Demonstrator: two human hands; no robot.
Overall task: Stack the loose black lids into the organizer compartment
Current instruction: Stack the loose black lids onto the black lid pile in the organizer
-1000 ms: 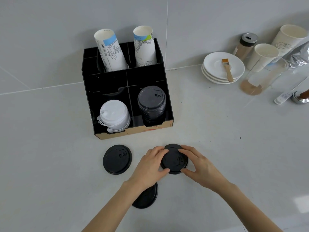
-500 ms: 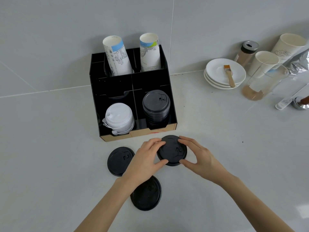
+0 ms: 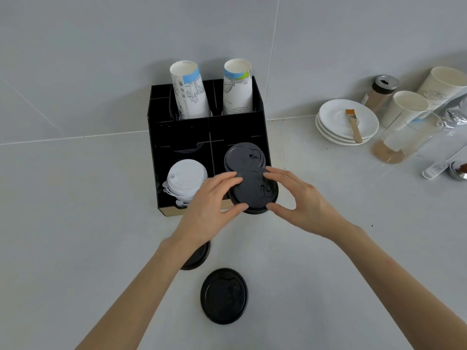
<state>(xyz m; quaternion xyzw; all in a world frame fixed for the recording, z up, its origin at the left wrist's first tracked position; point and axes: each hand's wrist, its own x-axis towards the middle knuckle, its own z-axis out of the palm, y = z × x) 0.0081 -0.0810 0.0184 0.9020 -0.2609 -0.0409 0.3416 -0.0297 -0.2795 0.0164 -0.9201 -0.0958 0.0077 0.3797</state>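
Two bare forearms, uncovered from the lower frame edge up to the wrists; no sleeve cuffs showing. Left hand (image 3: 211, 205) and right hand (image 3: 300, 201) both gloveless. Fingers (image 3: 279, 173) slender, with short, unpainted nails at the tips. Below the fingers, plain knuckles and plain wrists, free of rings, watch, bracelet or any marking.

black lids (image 3: 254, 192) look matt plastic, faint sheen; organizer (image 3: 180, 133) glossy black with a raw wood-toned front edge; cups (image 3: 189, 93) printed paper; saucers (image 3: 348, 122) glossy white; brush (image 3: 353, 126) wooden-handled; table (image 3: 75, 223) smooth, pale.
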